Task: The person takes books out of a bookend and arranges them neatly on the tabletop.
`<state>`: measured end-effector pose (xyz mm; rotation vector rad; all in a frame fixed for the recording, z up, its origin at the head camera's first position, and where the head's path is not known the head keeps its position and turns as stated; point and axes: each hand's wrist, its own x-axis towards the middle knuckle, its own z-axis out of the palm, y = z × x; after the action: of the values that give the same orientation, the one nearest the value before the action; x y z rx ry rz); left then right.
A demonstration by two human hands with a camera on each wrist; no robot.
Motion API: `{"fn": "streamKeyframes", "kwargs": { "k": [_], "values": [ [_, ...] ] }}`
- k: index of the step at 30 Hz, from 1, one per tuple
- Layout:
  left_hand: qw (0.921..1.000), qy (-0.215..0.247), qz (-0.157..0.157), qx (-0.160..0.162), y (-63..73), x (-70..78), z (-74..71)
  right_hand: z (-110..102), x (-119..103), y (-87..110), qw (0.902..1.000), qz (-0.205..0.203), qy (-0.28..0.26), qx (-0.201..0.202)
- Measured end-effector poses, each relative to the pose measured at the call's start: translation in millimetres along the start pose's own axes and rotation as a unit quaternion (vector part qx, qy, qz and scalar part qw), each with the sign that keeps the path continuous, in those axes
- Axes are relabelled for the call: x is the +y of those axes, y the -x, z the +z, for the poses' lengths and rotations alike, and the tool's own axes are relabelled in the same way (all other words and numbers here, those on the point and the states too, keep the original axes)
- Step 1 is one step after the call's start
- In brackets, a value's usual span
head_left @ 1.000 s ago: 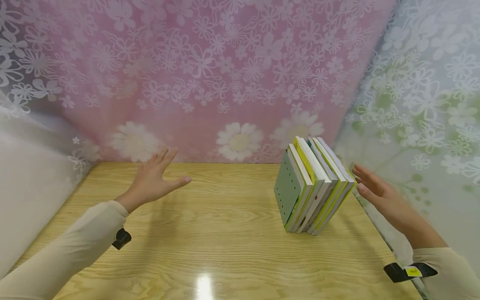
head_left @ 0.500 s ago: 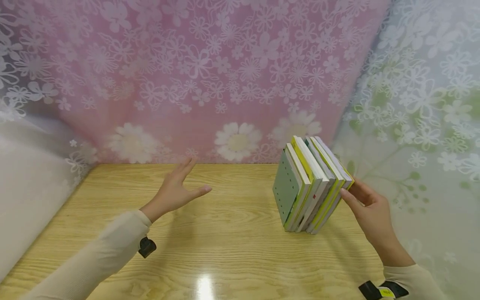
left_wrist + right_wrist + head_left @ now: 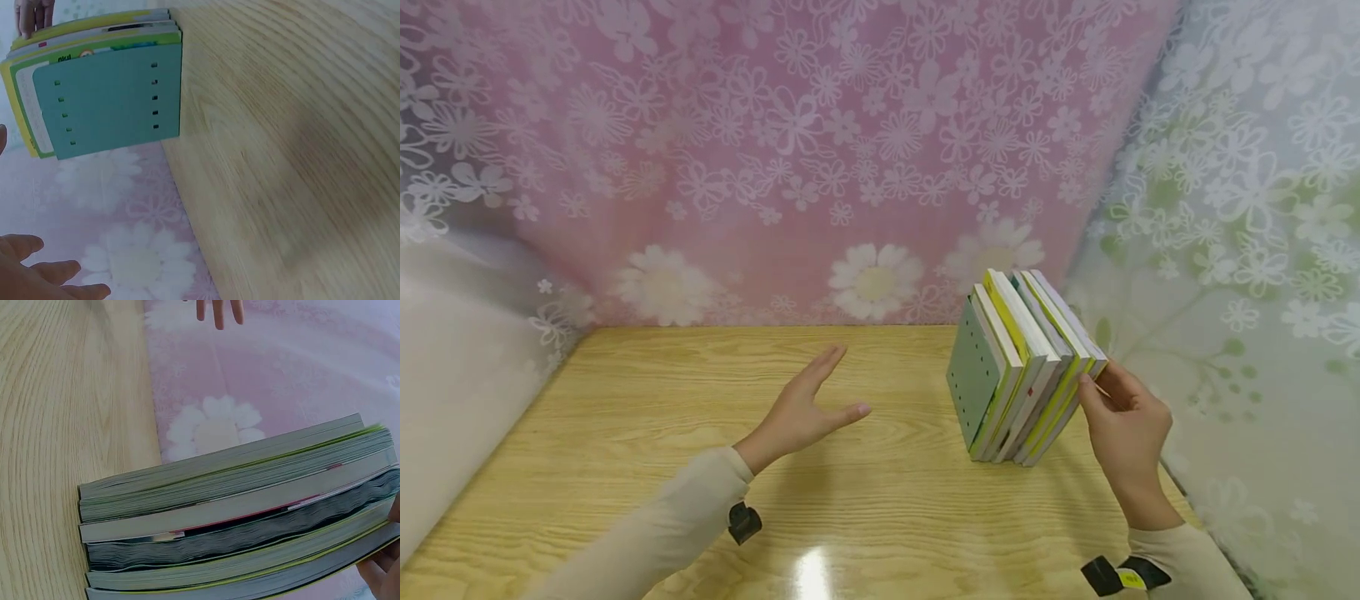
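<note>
Several books (image 3: 1037, 333) stand upright in a row on the right of the table, leaning slightly. A green bookend (image 3: 973, 375) with small square holes covers the row's left face; in the left wrist view its panel (image 3: 109, 100) hides most of the book behind it. My right hand (image 3: 1123, 425) pinches the outermost book on the right, thumb on its near edge and fingers behind. The right wrist view shows the page edges (image 3: 237, 506), with fingers (image 3: 375, 572) at the outer book. My left hand (image 3: 805, 408) is held over the table, fingers spread and holding nothing.
The wooden table (image 3: 880, 500) meets a pink flowered curtain (image 3: 865, 167) at its back edge. Pale flowered sheeting (image 3: 1247, 292) hangs close along the right, and white sheeting (image 3: 467, 358) along the left.
My right hand has come in from the right and taken hold of the outermost book. My left hand has moved right, toward the books, and slightly nearer. The row stands as before.
</note>
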<state>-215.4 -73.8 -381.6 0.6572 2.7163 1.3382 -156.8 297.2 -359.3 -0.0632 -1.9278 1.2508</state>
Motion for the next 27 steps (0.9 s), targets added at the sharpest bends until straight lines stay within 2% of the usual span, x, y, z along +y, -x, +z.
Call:
{"fn": "streamKeyframes", "kwargs": {
  "k": [4, 14, 20, 27],
  "values": [
    [0.9995, 0.03, -0.002, -0.005, -1.2, 2.8, 10.7, 3.3, -1.0, 0.2, 0.9997, 0.006, 0.001, 0.025],
    [0.9988, 0.047, 0.008, -0.01, -6.0, 6.9, 30.6, 5.5, -0.7, 2.7, 0.9985, 0.02, 0.003, 0.051],
    [0.9984, 0.053, 0.017, -0.012, -7.4, 8.2, 34.5, 4.1, -5.4, 7.6, 0.9976, 0.017, 0.019, 0.065],
    [0.9983, 0.054, 0.019, -0.014, -8.7, 8.7, 35.0, -5.3, -9.5, 19.2, 0.9984, -0.005, 0.014, 0.054]
  ]
}}
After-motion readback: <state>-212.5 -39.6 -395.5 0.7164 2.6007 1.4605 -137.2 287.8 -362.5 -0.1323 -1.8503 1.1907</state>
